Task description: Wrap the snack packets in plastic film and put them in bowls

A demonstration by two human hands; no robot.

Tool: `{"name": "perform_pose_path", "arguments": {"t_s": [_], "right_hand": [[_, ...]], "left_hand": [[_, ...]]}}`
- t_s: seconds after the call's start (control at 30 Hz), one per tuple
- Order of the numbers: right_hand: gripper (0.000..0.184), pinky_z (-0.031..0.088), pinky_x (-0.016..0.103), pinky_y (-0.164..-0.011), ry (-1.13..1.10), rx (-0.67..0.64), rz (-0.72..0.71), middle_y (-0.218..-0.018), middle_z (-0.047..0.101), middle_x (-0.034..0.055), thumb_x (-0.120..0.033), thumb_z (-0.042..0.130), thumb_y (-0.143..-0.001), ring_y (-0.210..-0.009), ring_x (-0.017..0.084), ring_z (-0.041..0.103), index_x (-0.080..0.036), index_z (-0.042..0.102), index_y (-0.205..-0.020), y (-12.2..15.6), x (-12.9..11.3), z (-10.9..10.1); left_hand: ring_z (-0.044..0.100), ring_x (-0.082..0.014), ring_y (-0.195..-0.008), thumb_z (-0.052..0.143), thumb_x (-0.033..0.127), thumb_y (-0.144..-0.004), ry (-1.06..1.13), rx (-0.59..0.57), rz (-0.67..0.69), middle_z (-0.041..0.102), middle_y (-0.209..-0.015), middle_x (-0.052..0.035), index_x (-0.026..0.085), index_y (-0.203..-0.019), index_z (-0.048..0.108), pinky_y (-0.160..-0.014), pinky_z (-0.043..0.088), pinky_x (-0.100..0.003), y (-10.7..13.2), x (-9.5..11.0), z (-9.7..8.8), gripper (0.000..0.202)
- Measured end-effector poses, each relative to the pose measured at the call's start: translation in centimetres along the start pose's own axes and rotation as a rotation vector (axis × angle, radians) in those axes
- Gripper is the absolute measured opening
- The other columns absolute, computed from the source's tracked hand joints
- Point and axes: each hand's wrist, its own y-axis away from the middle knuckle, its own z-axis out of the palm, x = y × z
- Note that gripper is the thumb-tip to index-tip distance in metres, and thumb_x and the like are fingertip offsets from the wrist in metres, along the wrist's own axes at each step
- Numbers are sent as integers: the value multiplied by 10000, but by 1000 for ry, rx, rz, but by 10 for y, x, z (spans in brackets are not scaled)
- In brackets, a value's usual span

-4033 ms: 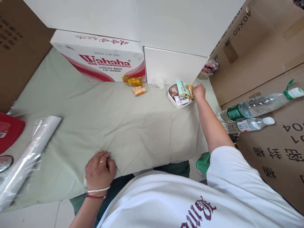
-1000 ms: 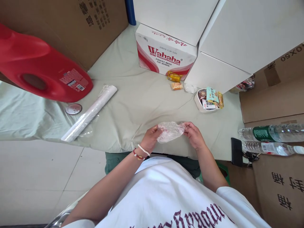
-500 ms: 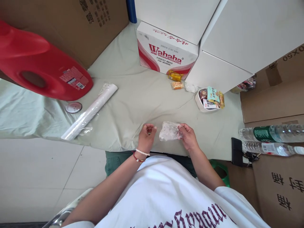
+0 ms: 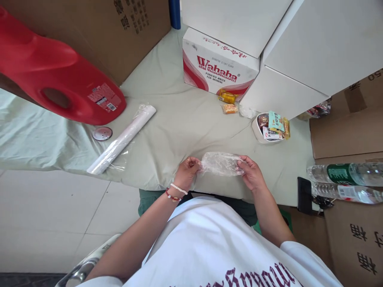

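A crumpled piece of clear plastic film [image 4: 223,163] stretches between my two hands, just above the front edge of the cloth-covered table. My left hand [image 4: 188,173], with bracelets at the wrist, pinches its left end. The right end is gripped between the thumb and fingers of my right hand [image 4: 250,172]. To the left lies a long white roll [image 4: 122,139] in loose clear wrap, apart from both hands. I cannot make out whether the film is a bag or a flat sheet.
A red jug [image 4: 89,93] and a round lid-like disc [image 4: 102,134] stand at left. Behind are a Wahaha carton [image 4: 220,65], wrapped snacks [image 4: 229,109] and a white snack bowl [image 4: 259,136]. Plastic bottles [image 4: 344,173] and a black phone [image 4: 304,195] lie at right.
My left hand has taken hold of the film's left end, where before it was apart from it. The film is now pulled out wider between both hands. The view has shifted slightly.
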Motion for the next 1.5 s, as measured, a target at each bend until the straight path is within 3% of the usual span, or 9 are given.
{"name": "perform_pose_path", "arguments": {"t_s": [0.27,0.43,0.53,0.67,0.87,1.03,1.23,1.37,1.5], "right_hand": [[463,277,242,-473,207,63,17,-687,558,-46,-521,907,-611,-529,91,386,-210,706,-890,-11,4,-46],[323,414,294,-617,558,334,-377,-769,627,2,-520,734,-825,-654,149,496,-213,699,-918,-8,8,-42],[260,462,323,-693,727,105,-585,-851,659,28,-474,599,-975,-729,176,553,-242,717,-973,2,12,-12],[206,503,410,-835,1014,-262,-732,-1036,698,98,-413,664,-962,-966,267,585,-257,744,-1069,2,33,36],[173,478,436,-878,1075,-335,-705,-958,688,85,-202,567,-972,-931,256,558,-245,726,-919,-14,56,50],[135,465,362,-795,797,-312,-490,-889,661,41,-355,623,-944,-846,211,581,-246,677,-886,-12,36,38],[304,392,280,-628,493,-212,-191,-754,609,-11,-528,714,-857,-665,150,506,-232,659,-824,-4,23,37],[283,368,278,-575,500,-84,-252,-754,625,-4,-508,738,-843,-620,146,490,-240,663,-791,0,28,46],[243,385,285,-572,509,-98,-305,-767,643,4,-477,709,-879,-622,154,511,-249,671,-804,4,35,59]], "left_hand": [[446,-61,-533,935,511,-576,74,67,17,550,-646,70,190,-781,614,-497,362,-204,-4,18,-40,498],[432,-64,-554,904,508,-612,-35,87,57,545,-691,69,198,-814,608,-511,351,-214,-7,15,-41,474],[484,-85,-662,899,454,-599,-93,31,90,555,-760,55,200,-854,627,-598,418,-216,-6,16,-35,452],[556,-111,-828,903,373,-545,-105,-46,79,595,-921,23,204,-955,624,-745,495,-237,-4,17,-32,524],[575,-127,-836,854,278,-519,-216,-57,65,569,-965,9,219,-1102,614,-768,531,-272,-6,15,-49,633],[590,-168,-893,781,298,-544,-381,55,198,549,-1173,-68,218,-985,730,-751,563,-322,-18,17,-60,450],[622,-181,-818,697,309,-696,-520,94,277,668,-937,-44,231,-756,724,-774,516,-324,-24,26,-57,102],[621,-175,-753,747,446,-745,-440,241,246,670,-804,-12,231,-811,664,-730,499,-304,-11,28,-50,239],[612,-172,-687,725,701,-762,-225,131,-3,671,-765,-33,216,-779,632,-622,502,-296,9,24,-36,494]]}}
